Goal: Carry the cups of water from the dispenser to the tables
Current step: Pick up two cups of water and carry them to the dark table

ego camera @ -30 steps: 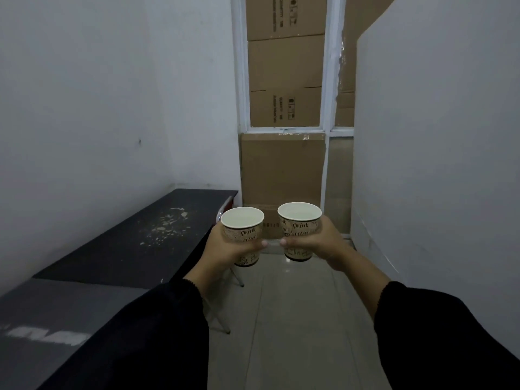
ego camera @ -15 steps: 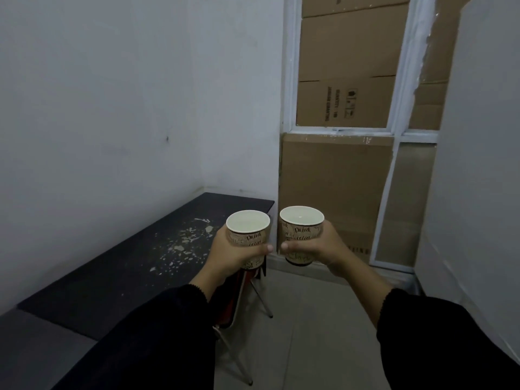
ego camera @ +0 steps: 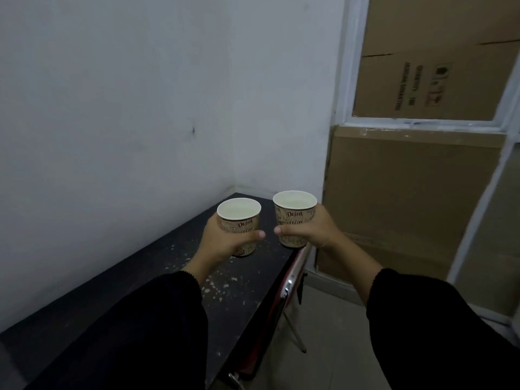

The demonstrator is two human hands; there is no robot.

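Two printed paper cups of water are held upright side by side above a black table (ego camera: 157, 280). My left hand (ego camera: 222, 243) wraps the left cup (ego camera: 239, 218), which hangs over the tabletop. The right cup (ego camera: 294, 212) is gripped by my right hand (ego camera: 312, 232) over the table's far right edge. The thumbs nearly touch between the cups. Both forearms wear black sleeves. No dispenser is in view.
The black table, speckled with pale flecks, runs along the white wall (ego camera: 112, 108) into the corner. Its folding metal legs (ego camera: 295, 330) with a red trim show at its right edge. Stacked cardboard boxes (ego camera: 408, 198) behind a white frame (ego camera: 422, 123) close the far right. Grey floor tiles (ego camera: 323, 347) lie to the right.
The view has swung left and closer to the table. Both cups now hang over the far end of the tabletop instead of over the floor beside it.
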